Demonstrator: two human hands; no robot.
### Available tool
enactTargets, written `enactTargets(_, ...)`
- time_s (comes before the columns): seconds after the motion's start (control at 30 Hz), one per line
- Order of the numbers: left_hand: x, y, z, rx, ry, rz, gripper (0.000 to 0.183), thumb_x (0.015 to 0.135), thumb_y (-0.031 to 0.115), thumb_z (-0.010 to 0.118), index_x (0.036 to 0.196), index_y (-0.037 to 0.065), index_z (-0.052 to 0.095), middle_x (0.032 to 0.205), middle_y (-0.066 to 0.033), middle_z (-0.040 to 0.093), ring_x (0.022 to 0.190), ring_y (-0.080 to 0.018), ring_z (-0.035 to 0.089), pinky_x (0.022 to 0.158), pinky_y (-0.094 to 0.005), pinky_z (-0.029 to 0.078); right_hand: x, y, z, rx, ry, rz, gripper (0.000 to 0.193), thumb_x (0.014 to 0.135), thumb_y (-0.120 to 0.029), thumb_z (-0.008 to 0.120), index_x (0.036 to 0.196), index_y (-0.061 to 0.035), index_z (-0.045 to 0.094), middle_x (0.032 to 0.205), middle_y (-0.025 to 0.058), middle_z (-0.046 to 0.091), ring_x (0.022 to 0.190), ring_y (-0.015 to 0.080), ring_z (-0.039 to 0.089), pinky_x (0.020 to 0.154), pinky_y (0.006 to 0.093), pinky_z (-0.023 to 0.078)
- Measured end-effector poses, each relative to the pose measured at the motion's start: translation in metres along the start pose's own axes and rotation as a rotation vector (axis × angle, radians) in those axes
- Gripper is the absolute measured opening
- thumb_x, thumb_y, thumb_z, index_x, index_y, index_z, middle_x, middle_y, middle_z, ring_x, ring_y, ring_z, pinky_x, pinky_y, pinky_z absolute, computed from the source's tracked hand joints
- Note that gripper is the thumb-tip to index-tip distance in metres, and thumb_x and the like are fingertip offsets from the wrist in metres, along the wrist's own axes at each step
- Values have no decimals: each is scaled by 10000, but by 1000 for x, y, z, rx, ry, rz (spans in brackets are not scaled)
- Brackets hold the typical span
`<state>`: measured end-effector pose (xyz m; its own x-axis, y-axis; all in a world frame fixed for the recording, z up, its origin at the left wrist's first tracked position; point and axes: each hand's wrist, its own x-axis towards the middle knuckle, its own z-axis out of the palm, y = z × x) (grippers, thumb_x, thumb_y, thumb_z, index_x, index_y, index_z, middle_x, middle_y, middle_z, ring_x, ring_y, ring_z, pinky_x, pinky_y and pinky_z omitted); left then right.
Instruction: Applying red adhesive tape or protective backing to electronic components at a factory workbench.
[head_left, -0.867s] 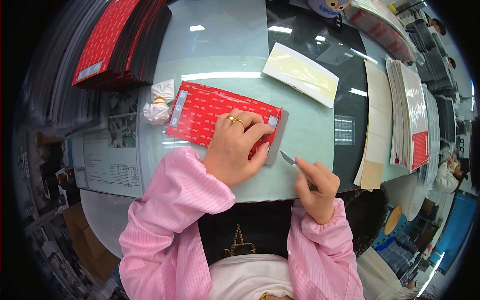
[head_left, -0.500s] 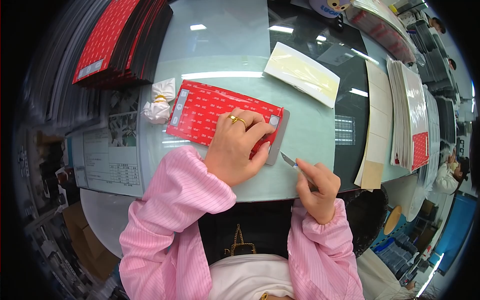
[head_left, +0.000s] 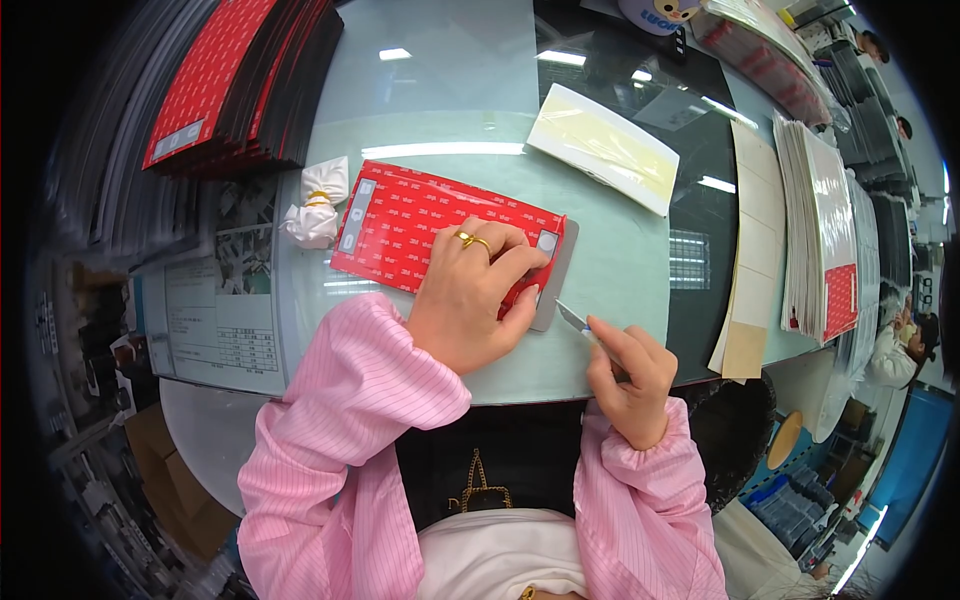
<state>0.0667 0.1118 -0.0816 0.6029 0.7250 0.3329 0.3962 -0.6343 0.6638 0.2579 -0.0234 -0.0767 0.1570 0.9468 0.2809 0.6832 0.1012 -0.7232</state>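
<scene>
A flat panel covered in red printed film [head_left: 400,225] lies on the glass tabletop, a grey strip [head_left: 557,290] of it bare along its right end. Over its right part rests my left hand [head_left: 475,290], a gold ring on one finger. Its fingers are curled down and the thumb is bent toward them at the film's right end; their tips are partly hidden. In my right hand [head_left: 635,385] is a craft knife [head_left: 573,318], gripped between thumb and fingers. The blade points up and left, close to the panel's lower right corner but apart from it.
White wrapped bundles [head_left: 318,205] sit left of the panel. A stack of red-faced panels [head_left: 215,80] stands at the far left. Beyond the panel lies a pale yellow pad [head_left: 605,148]. Cardboard strips [head_left: 755,240] and upright white sheets [head_left: 815,220] line the right side.
My right hand has shifted slightly left and up, bringing the knife tip nearer the panel's corner. My left hand and the panel stay almost still.
</scene>
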Motion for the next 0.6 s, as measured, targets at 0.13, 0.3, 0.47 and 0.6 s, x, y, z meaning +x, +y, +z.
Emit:
enactTargets(0.13,0,0,0,0,-13,-3,268,779,73,709,1043,75,660,1070,-92,616,1055,-306,583,975,-471,413,-1,2,0,-30,-13,-35,397,783,120,668,1153,-10,735,644,40,485,489,115,440,471,274,341)
enactTargets(0.3,1,0,0,0,-11,-2,269,776,69,708,1041,72,661,1065,-91,616,1051,-304,583,969,-468,413,0,2,0,-73,-18,-76,386,796,121,676,1155,-13,726,653,56,492,509,149,469,484,291,367)
enactTargets(0.47,1,1,0,1,-14,-3,271,773,67,708,1040,71,662,1064,-90,618,1051,-302,582,963,-464,414,1,3,1,-127,-16,-142,359,815,125,678,1146,-7,718,664,66,504,541,174,491,503,303,379)
enactTargets(0.6,1,0,0,0,-8,3,272,776,67,708,1043,73,661,1073,-92,618,1056,-304,582,964,-461,415,3,0,1,-82,27,-166,338,831,131,666,1141,3,709,690,71,540,551,177,494,504,299,371)
